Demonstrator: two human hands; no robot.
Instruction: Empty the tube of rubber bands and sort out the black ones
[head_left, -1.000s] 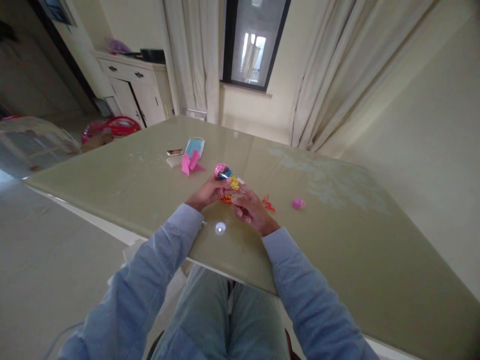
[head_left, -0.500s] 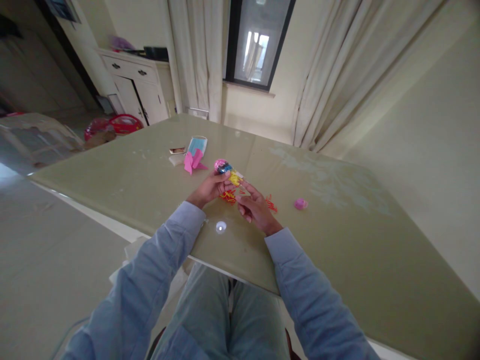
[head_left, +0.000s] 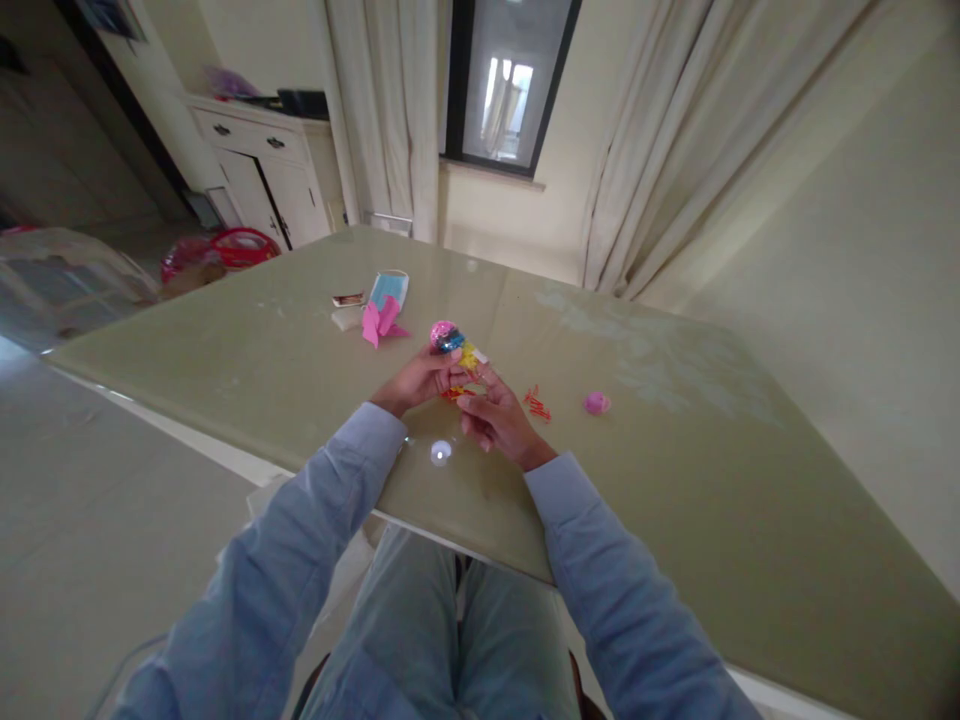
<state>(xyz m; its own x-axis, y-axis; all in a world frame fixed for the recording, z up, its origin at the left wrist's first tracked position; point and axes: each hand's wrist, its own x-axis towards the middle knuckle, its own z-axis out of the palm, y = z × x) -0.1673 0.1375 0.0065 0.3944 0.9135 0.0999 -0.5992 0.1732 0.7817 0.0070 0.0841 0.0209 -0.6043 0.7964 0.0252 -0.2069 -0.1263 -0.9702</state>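
My left hand (head_left: 420,380) is closed around a small clear pack (head_left: 451,340) with pink, blue and yellow contents. The pack slants down to the right, its yellow end towards my right hand (head_left: 496,415). The right index finger reaches to that end, while the thumb and other fingers curl in below; anything between them is too small to make out. Under the hands lies a heap of red and yellow thin pieces (head_left: 459,393), partly hidden. Several loose red-orange pieces (head_left: 537,404) lie just right of my right hand.
A pink-purple bundle (head_left: 597,403) lies farther right on the glossy greenish table (head_left: 675,520). At the back left are pink paper pieces (head_left: 382,320), a blue face mask (head_left: 388,290), a small brown wrapper (head_left: 348,299) and a whitish lump (head_left: 346,318). The table's front edge meets my lap.
My right hand has shifted slightly left, uncovering more of the red-orange pieces beside it and covering more of the heap. My left hand keeps its hold on the pack. The view has turned slightly.
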